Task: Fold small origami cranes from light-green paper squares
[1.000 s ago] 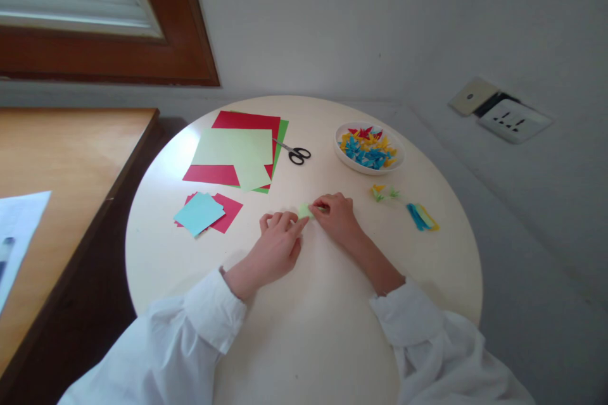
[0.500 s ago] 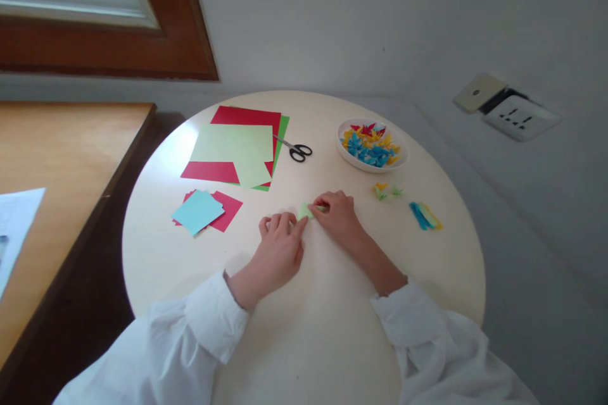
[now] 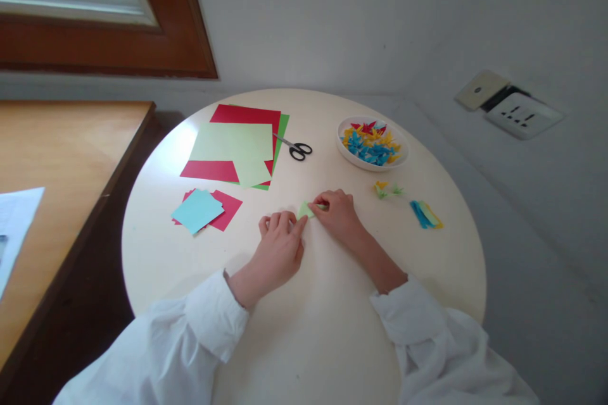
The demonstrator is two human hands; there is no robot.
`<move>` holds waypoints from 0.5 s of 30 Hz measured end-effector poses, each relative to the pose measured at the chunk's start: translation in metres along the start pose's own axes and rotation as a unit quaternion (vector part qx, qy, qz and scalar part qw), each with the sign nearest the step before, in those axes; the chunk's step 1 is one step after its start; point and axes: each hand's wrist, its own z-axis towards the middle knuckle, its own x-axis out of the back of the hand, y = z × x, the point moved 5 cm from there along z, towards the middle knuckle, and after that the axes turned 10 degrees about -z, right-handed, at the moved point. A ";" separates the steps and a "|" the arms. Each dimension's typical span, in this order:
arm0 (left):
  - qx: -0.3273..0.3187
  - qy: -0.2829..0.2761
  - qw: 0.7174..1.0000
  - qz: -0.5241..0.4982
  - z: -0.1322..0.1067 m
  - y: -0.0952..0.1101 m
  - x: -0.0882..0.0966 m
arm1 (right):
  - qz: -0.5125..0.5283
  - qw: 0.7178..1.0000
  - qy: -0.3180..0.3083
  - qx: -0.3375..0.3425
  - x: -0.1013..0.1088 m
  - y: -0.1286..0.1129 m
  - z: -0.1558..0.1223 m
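Observation:
A small piece of light green folded paper lies on the table between my hands. At its lower left edge, my left hand presses it down with the index fingertip, the other fingers curled. From the right, my right hand pinches the paper between thumb and fingers, which cover part of it. The exact fold cannot be made out under the fingertips.
On the white round table are larger coloured sheets, black-handled scissors, blue and red paper squares, a white bowl of folded paper figures, small loose figures and blue and yellow strips. A wooden desk stands left.
Both hands stay on the light green paper in nearly the same place. Only a very slight shift of the whole view shows.

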 end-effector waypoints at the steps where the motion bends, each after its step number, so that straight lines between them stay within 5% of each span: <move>1: 0.001 0.000 1.000 -0.001 0.000 0.000 0.000 | 0.000 1.000 0.000 0.001 0.000 0.000 0.000; 15: -0.037 0.014 0.999 -0.006 0.002 -0.001 -0.004 | -0.016 1.000 0.002 0.008 -0.001 0.000 0.000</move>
